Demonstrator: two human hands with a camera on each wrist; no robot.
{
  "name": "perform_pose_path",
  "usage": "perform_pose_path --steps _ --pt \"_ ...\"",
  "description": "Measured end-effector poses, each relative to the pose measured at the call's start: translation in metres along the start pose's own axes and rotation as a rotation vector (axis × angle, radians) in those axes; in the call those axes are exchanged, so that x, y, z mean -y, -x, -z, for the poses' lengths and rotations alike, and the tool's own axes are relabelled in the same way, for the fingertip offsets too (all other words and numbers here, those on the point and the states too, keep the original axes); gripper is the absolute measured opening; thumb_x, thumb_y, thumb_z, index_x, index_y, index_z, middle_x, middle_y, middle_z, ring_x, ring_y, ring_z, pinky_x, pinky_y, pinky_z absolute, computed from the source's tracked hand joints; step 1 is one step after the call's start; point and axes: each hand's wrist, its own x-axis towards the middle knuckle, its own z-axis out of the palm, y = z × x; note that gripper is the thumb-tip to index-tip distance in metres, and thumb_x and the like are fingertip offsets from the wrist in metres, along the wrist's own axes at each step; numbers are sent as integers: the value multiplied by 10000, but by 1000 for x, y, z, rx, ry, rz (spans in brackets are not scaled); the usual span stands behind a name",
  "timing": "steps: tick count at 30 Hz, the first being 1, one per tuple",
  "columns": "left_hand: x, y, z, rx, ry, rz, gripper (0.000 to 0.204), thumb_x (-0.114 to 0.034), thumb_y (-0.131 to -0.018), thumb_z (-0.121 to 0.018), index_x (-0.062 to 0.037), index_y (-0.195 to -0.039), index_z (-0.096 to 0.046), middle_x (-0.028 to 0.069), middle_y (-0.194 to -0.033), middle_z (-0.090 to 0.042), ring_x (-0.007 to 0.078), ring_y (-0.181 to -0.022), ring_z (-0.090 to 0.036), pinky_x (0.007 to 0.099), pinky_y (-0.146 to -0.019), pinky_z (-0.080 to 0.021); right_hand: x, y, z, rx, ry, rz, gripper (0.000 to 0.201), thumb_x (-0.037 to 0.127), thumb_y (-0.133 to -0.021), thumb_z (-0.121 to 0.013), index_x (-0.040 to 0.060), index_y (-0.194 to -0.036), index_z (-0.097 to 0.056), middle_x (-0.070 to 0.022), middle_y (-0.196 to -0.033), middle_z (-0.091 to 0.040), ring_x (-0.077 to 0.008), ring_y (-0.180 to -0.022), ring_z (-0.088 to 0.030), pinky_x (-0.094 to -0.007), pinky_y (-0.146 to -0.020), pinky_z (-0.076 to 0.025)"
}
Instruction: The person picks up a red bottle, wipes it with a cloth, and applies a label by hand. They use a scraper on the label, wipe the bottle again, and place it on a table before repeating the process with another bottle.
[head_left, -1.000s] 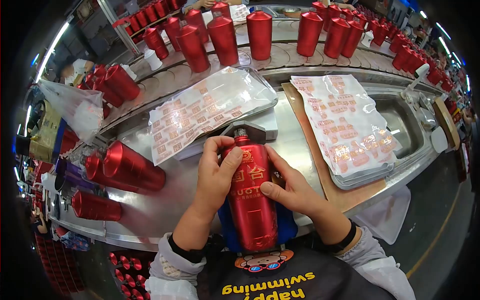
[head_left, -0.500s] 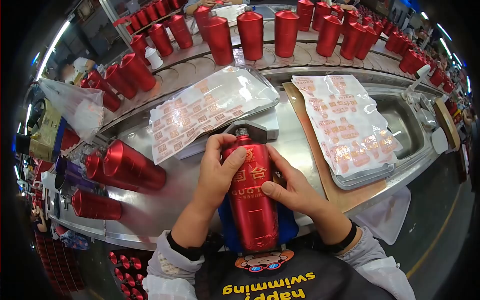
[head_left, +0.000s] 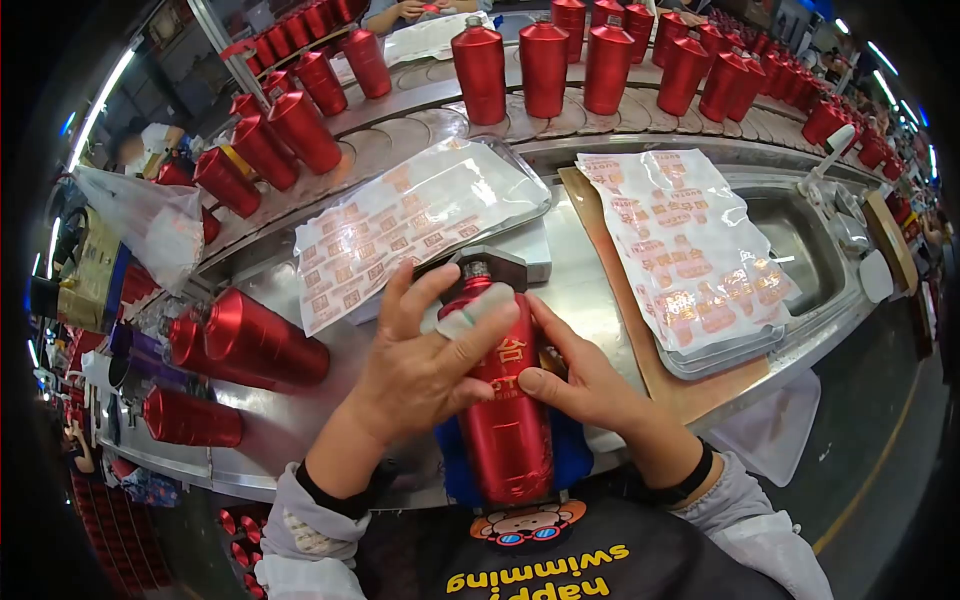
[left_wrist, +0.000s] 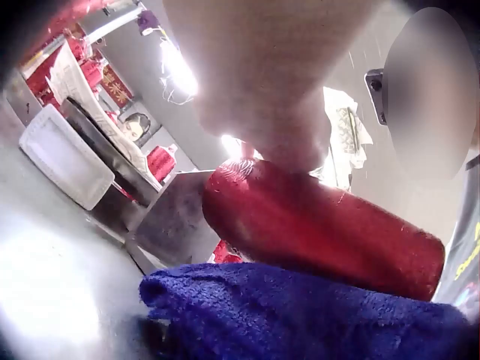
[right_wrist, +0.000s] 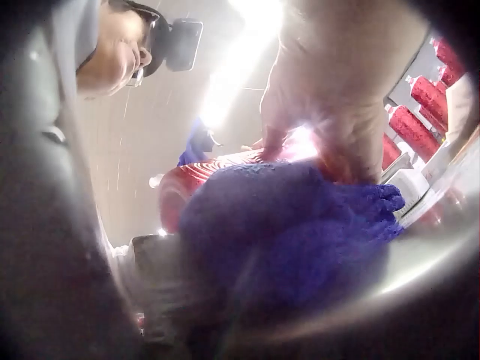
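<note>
A red bottle [head_left: 505,450] with gold lettering lies tilted on a blue cloth [head_left: 462,470] at the table's front edge. Its neck points away, toward a dark angled block [head_left: 503,268]. My right hand [head_left: 590,385] grips the bottle's right side, thumb across the front. Over the upper left of the bottle, my left hand [head_left: 410,370] has its fingers spread, partly covering the lettering. One of its fingers wears a whitish covering [head_left: 485,303]. The left wrist view shows the bottle [left_wrist: 322,232] above the blue cloth [left_wrist: 247,307]; in the right wrist view the cloth [right_wrist: 277,232] hides most of it.
Printed transfer sheets [head_left: 385,235] lie on a tray behind the bottle; another sheet stack [head_left: 690,240] is at right, beside a sink [head_left: 800,235]. Several red bottles [head_left: 265,340] lie at left. A conveyor [head_left: 430,125] carries upright red bottles across the back.
My left hand has come off its hold on the bottle and spread over the bottle's front. My right hand keeps its grip. The conveyor bottles have shifted right.
</note>
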Motion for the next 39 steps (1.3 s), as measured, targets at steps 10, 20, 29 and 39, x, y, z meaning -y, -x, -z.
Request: perform_pose_path --steps 10,20,29,39 --pt "-27 20 6 52 13 -10 544 -558 -961 -383 -199 -1299 -613 1 -1105 -681 260 -1216 -422 472 -1071 -272 66 -92 38 -20 653 258 143 84 -889 -637 3 -1001 -601 -97 -851 -691 -148 -810 -674 -313 -684 -532" --pt "12 -3 0 -39 128 32 515 -517 -980 -398 -169 -1297 -609 21 -962 -694 287 -1159 -431 448 -1035 -293 35 -50 43 -289 -18 -101 203 136 -891 -643 18 -1048 -591 -24 -914 -634 -88 -842 -592 -244 -738 -481" --pt "-30 16 6 60 81 -9 518 -542 -977 -351 -216 -1278 -618 8 -1181 -665 271 -1259 -395 493 -1117 -189 51 -50 32 -134 -69 -50 256 111 -867 -674 4 -1079 -582 -47 -1002 -645 -98 -929 -602 -241 -820 -481" --pt "-100 94 -33 -11 163 450 1116 -560 -697 -757 9 -1491 -220 238 -1455 -393 505 -1353 -269 635 -1099 -137 79 -26 -11 65 937 798 191 124 -716 -655 155 -903 -634 -3 -739 -492 -159 -704 -544 -354 -684 -395"
